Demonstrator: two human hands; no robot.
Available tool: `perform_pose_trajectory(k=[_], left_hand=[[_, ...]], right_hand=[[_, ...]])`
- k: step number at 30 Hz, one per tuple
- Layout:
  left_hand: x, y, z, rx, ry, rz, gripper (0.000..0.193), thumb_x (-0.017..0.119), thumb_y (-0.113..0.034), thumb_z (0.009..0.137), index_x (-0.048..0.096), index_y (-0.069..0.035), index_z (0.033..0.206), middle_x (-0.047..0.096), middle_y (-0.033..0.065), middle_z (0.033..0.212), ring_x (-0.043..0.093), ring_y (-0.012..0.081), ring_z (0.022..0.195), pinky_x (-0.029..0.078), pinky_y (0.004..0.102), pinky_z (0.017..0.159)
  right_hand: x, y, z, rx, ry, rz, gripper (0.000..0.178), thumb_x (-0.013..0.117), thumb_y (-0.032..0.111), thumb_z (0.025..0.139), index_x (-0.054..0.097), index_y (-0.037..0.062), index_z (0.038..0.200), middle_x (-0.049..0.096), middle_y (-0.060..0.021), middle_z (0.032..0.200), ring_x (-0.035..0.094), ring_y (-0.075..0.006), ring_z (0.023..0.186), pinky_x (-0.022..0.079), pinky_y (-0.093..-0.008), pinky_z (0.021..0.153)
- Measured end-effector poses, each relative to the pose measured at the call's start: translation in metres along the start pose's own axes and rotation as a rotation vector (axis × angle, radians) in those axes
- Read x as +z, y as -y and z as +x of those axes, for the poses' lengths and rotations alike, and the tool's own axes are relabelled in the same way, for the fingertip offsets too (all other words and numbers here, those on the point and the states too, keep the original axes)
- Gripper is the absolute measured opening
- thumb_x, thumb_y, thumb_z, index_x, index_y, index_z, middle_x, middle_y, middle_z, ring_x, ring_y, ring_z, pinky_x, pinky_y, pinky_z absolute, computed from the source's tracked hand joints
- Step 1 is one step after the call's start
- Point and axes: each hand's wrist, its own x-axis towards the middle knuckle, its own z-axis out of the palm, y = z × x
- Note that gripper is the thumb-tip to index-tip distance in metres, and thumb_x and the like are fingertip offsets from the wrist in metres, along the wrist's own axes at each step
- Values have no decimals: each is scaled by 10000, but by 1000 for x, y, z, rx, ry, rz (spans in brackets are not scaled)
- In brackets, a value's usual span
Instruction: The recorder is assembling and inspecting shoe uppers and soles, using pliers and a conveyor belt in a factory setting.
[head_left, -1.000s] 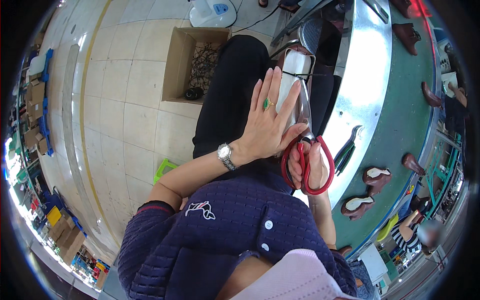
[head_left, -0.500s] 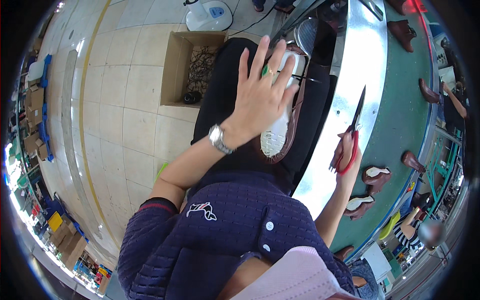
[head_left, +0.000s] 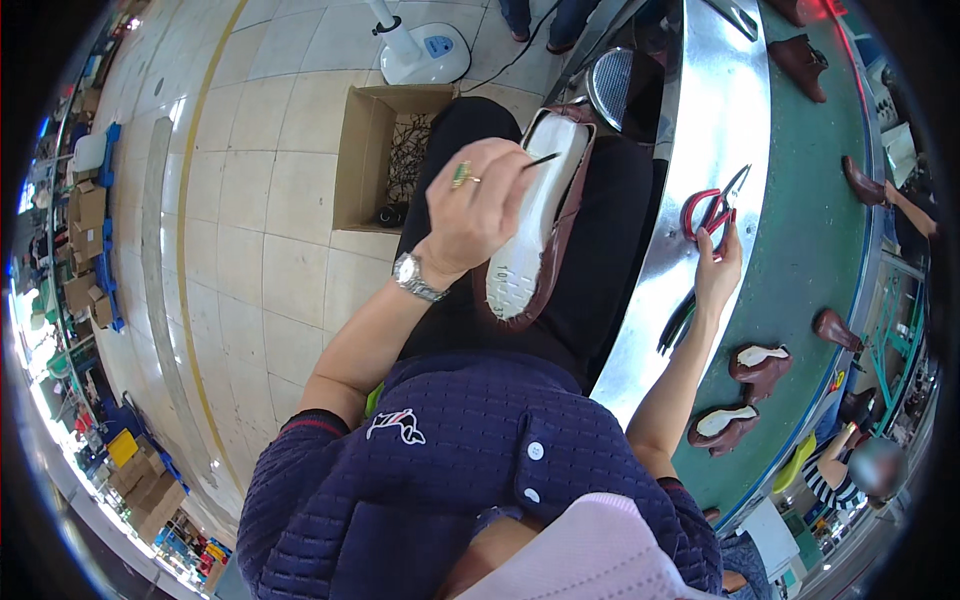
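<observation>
A brown shoe (head_left: pixel 562 225) lies sole up across my lap, its toe end near me, with a pale insole board showing inside the folded leather edge. Over its left side is my left hand (head_left: pixel 478 205), fingers closed on a thin dark strip (head_left: pixel 541 161) that sticks out past the fingertips above the sole. To the right, my right hand (head_left: pixel 720 265) has its fingertips closed on one handle of red-handled scissors (head_left: pixel 712 212), low over the metal ledge (head_left: pixel 650 290). The scissor blades point away from me. A black-handled tool (head_left: pixel 677 324) lies beside my right wrist.
Beyond the ledge runs a green conveyor belt (head_left: pixel 800 240) carrying several brown shoes (head_left: pixel 762 368). A cardboard box (head_left: pixel 360 170) with dark stringy scraps stands on the floor at left. A white stand base (head_left: pixel 430 55) is farther off. Co-workers are at right.
My left hand has drawn back left and closed, uncovering the sole; the dark strip moved with it. My right hand has moved away from me, and the scissors have turned in its fingers.
</observation>
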Motion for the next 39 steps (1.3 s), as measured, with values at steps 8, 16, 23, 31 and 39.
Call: perform_pose_trajectory(k=[8,16,23,31,39], left_hand=[[-76,17,63,-82,-577,-82,131,521,-60,926,560,57,969,635,147,946,614,199,795,495,279,752],[-68,101,-2,-294,64,608,333,629,-210,854,599,-14,1122,631,154,1037,602,305,946,435,344,890],[-27,6,-19,-552,382,-119,443,681,-463,769,570,-42,688,582,87,641,572,247,571,442,338,525],[-21,-6,-21,-400,507,9,428,546,-351,898,520,-22,626,498,141,547,518,311,530,391,395,492],[-22,-4,-29,-414,567,-183,354,551,-255,901,535,-18,638,519,129,560,526,315,545,416,394,532]], right_hand=[[-32,-42,-68,201,44,-181,634,689,345,787,493,-41,1251,453,-242,1278,433,-374,1189,347,-409,995],[-25,-44,-97,136,44,-347,481,567,293,884,499,14,1270,545,-163,1018,529,-302,914,412,-382,840],[-67,32,-91,707,90,957,296,538,190,936,517,-3,1160,566,-58,873,544,-110,766,449,-250,742],[-91,140,-68,218,793,660,547,524,60,886,333,45,1399,655,-75,873,592,-110,789,426,-212,590],[-99,219,-29,-392,1125,-141,587,568,59,848,364,160,1389,637,-197,975,627,-375,845,493,-418,785]])
